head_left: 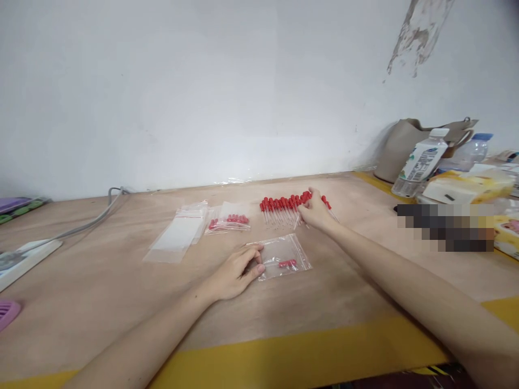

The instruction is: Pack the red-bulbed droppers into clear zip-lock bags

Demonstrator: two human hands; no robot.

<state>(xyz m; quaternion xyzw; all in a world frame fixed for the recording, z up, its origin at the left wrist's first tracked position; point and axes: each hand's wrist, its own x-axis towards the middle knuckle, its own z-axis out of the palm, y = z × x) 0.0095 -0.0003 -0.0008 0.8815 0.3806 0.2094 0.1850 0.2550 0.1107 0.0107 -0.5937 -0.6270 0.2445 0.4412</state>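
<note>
The droppers lie beyond the bag, bulbs away, stems pointing back toward the person; the right hand is nearer, touching them, grip unclear; the left hand pinches the bag's left end.

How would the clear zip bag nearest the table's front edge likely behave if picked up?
The clear zip bag would probably flop, since its film looks thin. It's likely light, as the red-bulbed contents look small. Those might slide about inside, since they fill only part of the bag.
</note>
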